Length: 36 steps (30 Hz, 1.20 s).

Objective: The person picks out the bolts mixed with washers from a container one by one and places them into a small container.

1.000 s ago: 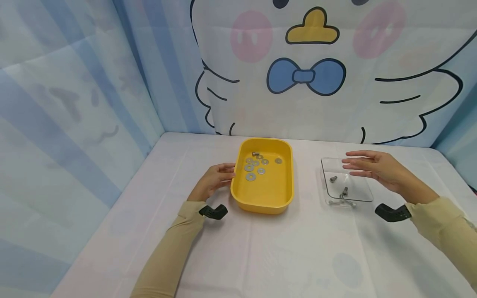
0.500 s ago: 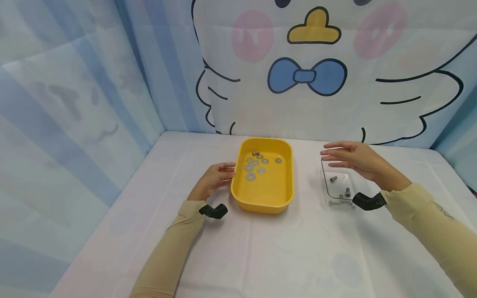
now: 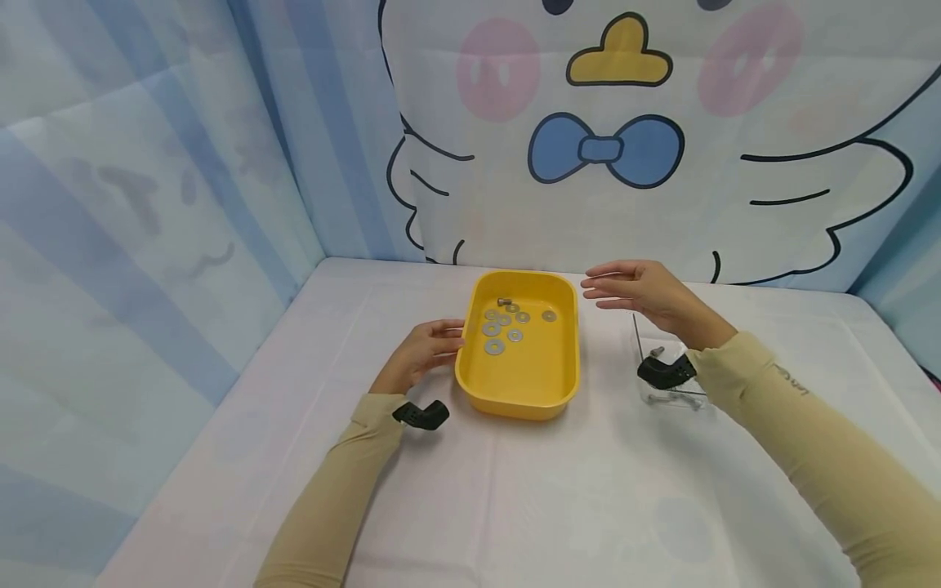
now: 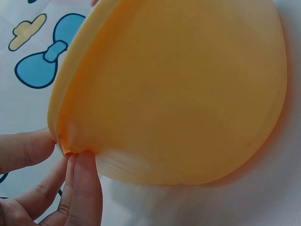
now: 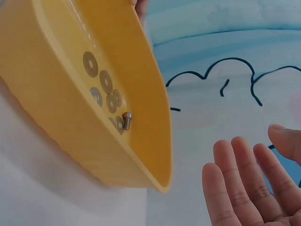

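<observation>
Left hand point(image 3: 421, 353) is on the left rim of the yellow tray point(image 3: 540, 384), fingertips pinching the lip. The tray sits mid-bench point(image 3: 515, 506) with a bunch of washers point(image 3: 494, 347) and one bolt point(image 3: 504, 302) in its far end. Right hand point(image 3: 647, 294) hovers flat and empty just off the tray's far right corner, above a clear box point(image 3: 672, 392).

A white-clothed table point(image 3: 515, 506) fills the floor; blue striped curtains point(image 3: 147, 204) (cartoon bird point(image 3: 625, 155) behind) enclose it.
</observation>
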Each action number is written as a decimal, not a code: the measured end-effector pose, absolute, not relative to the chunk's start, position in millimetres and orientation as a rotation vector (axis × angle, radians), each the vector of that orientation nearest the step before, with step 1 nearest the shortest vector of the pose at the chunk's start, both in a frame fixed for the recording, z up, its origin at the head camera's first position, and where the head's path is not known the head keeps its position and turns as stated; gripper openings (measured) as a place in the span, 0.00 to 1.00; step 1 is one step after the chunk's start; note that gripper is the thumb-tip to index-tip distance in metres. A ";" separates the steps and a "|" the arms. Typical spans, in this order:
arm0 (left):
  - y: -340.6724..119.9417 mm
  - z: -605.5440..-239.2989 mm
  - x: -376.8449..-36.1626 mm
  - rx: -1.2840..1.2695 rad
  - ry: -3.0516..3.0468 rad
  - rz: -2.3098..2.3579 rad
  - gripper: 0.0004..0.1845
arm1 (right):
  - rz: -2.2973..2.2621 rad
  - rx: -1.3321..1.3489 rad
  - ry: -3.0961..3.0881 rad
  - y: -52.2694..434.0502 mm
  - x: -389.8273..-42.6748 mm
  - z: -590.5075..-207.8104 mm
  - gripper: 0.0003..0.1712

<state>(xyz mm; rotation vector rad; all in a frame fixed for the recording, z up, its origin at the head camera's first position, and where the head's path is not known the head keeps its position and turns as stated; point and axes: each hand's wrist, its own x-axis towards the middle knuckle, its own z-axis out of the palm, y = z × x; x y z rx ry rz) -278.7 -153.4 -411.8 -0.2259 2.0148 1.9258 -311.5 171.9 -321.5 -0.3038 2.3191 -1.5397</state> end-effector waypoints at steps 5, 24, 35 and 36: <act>-154.8 -412.1 -280.1 -0.221 2.010 1.929 0.24 | -1.542 -0.276 2.319 152.2 -321.8 -325.2 0.31; -155.1 -411.3 -280.3 -0.272 2.024 1.911 0.23 | -1.538 -0.160 2.215 91.9 -347.9 -356.4 0.24; -153.5 -412.5 -283.0 -0.308 2.020 1.900 0.22 | -1.550 -0.117 2.180 70.6 -355.2 -373.8 0.23; -153.6 -412.5 -283.2 -0.310 2.021 1.897 0.22 | -1.556 -0.117 2.182 69.3 -356.1 -374.9 0.23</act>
